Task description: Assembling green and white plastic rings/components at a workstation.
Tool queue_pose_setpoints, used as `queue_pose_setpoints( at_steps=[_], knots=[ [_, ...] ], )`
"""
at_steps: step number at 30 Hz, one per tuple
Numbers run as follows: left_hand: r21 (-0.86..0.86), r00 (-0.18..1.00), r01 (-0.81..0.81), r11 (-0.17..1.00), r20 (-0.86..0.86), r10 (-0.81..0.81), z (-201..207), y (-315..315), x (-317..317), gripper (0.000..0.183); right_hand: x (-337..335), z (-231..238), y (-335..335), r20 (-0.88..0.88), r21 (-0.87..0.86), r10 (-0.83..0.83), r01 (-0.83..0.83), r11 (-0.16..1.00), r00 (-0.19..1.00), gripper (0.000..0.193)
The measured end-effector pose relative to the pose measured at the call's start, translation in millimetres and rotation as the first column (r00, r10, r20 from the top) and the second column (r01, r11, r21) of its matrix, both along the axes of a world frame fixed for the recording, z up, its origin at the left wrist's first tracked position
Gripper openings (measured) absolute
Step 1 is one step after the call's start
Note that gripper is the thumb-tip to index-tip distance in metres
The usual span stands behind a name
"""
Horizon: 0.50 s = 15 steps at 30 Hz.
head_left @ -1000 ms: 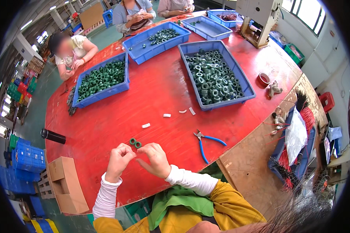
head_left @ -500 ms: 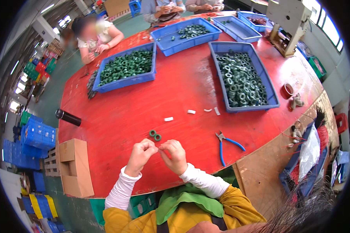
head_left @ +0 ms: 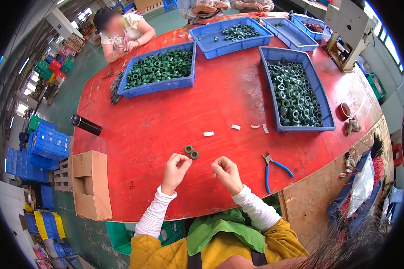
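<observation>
- The main change is between the hands: half a second ago the fingertips of the left hand (head_left: 175,172) and the right hand (head_left: 229,174) met in front of the body; now they stand well apart, with a bare strip of red surface (head_left: 143,134) between them
- The left hand has its thumb and forefinger brought together in a pinch; whether something thin sits between the tips cannot be told
- The right hand is curled, thumb close to the bent forefinger; it is too small in view to tell whether the tips meet or hold anything
- Two green rings (head_left: 191,152) lie side by side on the surface, touching each other, just beyond the left fingertips; contact with that hand cannot be made out; their place among the nearby things looks unchanged
- The parting suggests, as a judgement, that the two-handed fingertip work has been broken off or paused, with the pair of rings left lying
- Elsewhere little has altered; four white strips (head_left: 208,133) lie beyond the rings, and the blue-handled cutters (head_left: 267,175) rest untouched to the right, handles spread; the blue tray (head_left: 300,129) farther off remains heaped with rings
</observation>
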<state>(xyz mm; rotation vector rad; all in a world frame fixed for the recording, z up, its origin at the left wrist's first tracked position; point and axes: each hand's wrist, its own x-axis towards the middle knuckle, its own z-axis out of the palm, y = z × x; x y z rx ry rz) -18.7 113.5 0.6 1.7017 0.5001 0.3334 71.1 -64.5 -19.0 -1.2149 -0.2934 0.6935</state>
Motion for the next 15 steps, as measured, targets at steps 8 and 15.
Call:
queue_pose_setpoints(
  at_steps=[8,15],
  knots=[
    [0.810,1.000,0.011,0.587,-0.014,0.002,-26.0,-10.3,18.6,0.020,0.8,7.6,-18.7,-0.070,0.002,0.093,-0.093,0.996,0.993,0.012],
    [0.071,0.996,0.091,0.993,-0.001,-0.091,-22.9,-19.4,2.3,0.004,15.8,23.4,-35.2,0.341,-0.224,0.221,-0.149,0.963,0.914,0.016]
  ],
)
